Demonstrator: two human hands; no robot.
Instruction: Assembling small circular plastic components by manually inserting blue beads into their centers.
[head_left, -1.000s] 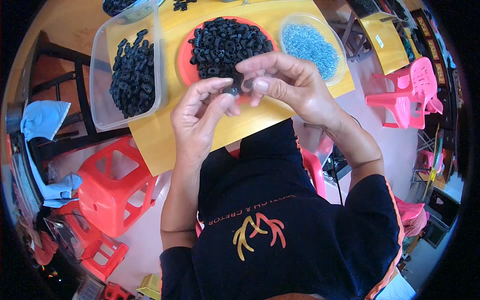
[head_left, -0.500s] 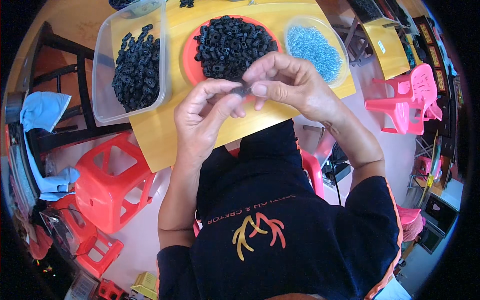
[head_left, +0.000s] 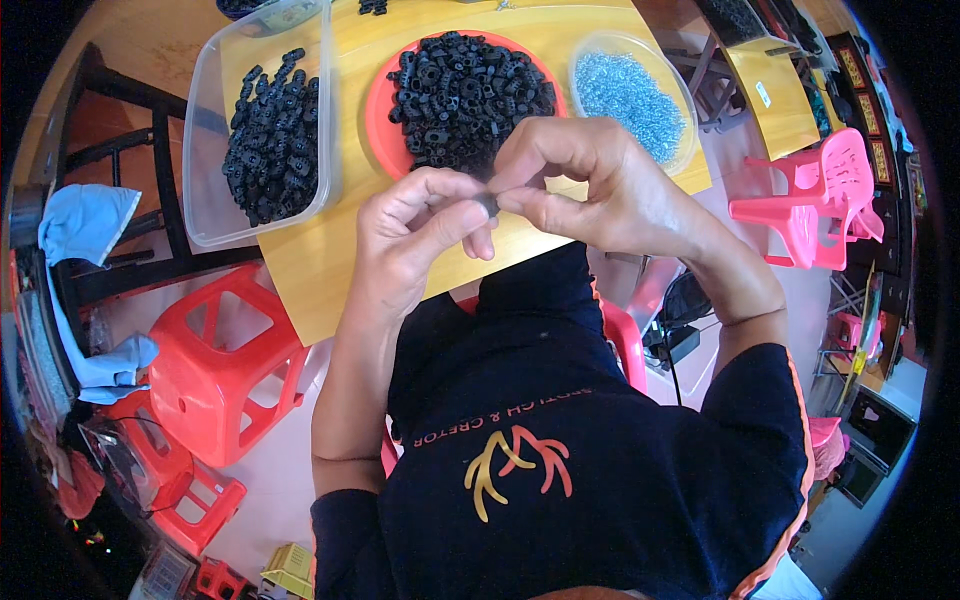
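My left hand (head_left: 420,225) pinches a small black plastic piece, which looks like a cord lock (head_left: 488,203), between thumb and fingers. From the right, my right hand (head_left: 590,185) closes its thumb and forefinger on the same piece. Fingertips hide most of it, and any tiny part between them is not visible. Just beyond the hands stands a red plate (head_left: 382,125) heaped with loose black cord lock pieces (head_left: 465,90). To its right, a clear round tub (head_left: 688,150) contains shiny bluish bits resembling small springs (head_left: 625,100).
A clear rectangular bin (head_left: 205,215) with black cord locks (head_left: 272,150) stands at the left of the yellow table (head_left: 310,290). Red stools (head_left: 225,360) are on the floor at left, a pink chair (head_left: 810,205) at right. A black chair frame (head_left: 130,140) is beside the table.
My hands have come slightly nearer my body with the piece between them. The right hand has lowered, and its fingertips have drawn in on the piece.
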